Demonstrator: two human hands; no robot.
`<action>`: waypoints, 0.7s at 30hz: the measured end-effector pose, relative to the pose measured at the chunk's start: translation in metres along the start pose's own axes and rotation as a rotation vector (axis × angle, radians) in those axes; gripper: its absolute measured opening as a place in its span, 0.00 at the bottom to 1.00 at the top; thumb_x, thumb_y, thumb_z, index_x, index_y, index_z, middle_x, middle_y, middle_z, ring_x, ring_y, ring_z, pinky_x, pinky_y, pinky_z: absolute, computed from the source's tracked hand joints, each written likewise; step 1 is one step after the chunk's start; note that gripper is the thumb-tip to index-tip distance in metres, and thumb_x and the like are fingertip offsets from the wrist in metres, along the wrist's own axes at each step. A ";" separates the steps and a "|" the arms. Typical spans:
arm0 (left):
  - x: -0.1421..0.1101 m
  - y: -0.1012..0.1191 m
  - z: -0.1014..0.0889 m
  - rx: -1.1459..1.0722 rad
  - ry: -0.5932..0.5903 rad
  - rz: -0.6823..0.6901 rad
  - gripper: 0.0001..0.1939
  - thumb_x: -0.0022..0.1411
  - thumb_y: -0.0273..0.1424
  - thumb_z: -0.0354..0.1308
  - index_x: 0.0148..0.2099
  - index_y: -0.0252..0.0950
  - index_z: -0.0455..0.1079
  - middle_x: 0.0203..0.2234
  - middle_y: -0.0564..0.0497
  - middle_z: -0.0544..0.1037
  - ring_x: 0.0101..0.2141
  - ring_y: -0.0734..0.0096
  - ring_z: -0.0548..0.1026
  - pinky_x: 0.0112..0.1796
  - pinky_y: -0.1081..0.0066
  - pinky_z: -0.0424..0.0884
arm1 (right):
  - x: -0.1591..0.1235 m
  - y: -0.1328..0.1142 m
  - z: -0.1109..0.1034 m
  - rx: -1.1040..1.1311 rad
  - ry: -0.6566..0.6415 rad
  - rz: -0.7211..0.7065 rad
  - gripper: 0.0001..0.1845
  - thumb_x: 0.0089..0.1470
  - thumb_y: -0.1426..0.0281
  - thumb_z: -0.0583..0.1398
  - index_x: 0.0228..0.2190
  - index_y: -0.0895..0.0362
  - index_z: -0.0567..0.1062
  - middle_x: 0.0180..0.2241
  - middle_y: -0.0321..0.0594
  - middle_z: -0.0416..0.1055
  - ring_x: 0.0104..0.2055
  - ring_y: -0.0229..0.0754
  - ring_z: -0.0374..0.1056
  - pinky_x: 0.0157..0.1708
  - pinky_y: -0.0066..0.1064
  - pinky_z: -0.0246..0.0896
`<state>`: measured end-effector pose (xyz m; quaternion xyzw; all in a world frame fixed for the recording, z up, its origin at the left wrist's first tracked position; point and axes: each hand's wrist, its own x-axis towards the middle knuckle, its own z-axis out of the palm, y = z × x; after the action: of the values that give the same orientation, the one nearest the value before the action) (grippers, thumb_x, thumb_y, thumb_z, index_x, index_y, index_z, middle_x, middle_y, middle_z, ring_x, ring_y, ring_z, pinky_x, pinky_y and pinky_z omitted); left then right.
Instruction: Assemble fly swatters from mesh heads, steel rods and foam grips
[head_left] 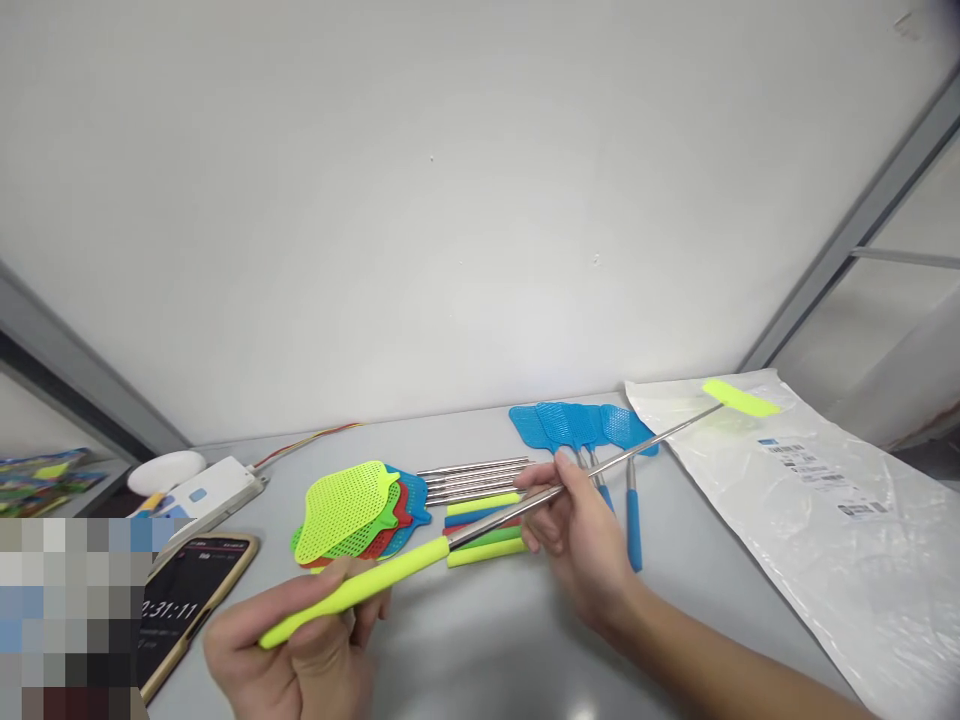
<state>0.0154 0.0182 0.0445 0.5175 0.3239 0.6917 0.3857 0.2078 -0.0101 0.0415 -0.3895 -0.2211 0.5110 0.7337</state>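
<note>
A fly swatter with a yellow-green handle point(397, 572), a long metal rod and a yellow-green head point(739, 399) stretches across the view, held above the table. My left hand point(300, 640) is closed around its handle. Further along, my right hand point(570, 525) grips the metal rod with thumb and fingers. Under the rod lie several loose foam-like handles point(487, 552) in yellow-green, green, red and blue. Behind them sit several bare metal rods point(480, 470). A fanned pile of loose swatter heads point(345, 508) rests to their left. Blue fly swatters point(574, 422) lie beyond my right hand.
A white plastic mailing bag point(810, 500) covers the right side of the grey table point(465, 650). On the left are a phone point(199, 590) showing a timer, a white power strip point(217, 490) and a white round object point(166, 471). A wall point(450, 250) stands behind.
</note>
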 end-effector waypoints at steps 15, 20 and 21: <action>-0.015 -0.014 -0.011 0.107 -0.090 0.265 0.08 0.57 0.40 0.64 0.36 0.44 0.71 0.20 0.57 0.79 0.15 0.71 0.73 0.15 0.71 0.71 | -0.026 0.024 0.012 -0.016 -0.307 0.152 0.30 0.63 0.52 0.44 0.49 0.53 0.77 0.47 0.49 0.73 0.19 0.32 0.54 0.25 0.34 0.61; -0.003 -0.009 -0.006 -0.047 -0.056 0.242 0.10 0.51 0.34 0.68 0.32 0.37 0.71 0.22 0.54 0.81 0.12 0.71 0.70 0.11 0.69 0.71 | -0.014 0.007 0.013 0.040 -0.287 0.169 0.31 0.61 0.50 0.47 0.49 0.56 0.77 0.34 0.43 0.73 0.20 0.32 0.54 0.24 0.30 0.59; -0.002 -0.009 -0.006 -0.066 0.012 0.199 0.12 0.49 0.35 0.70 0.32 0.37 0.70 0.21 0.55 0.80 0.11 0.72 0.69 0.11 0.69 0.71 | -0.009 0.002 0.010 0.065 -0.221 0.155 0.31 0.61 0.49 0.48 0.46 0.58 0.78 0.28 0.40 0.70 0.19 0.32 0.53 0.23 0.29 0.58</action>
<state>0.0117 0.0208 0.0351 0.5301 0.2501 0.7400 0.3300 0.1953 -0.0147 0.0465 -0.3230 -0.2532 0.6128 0.6753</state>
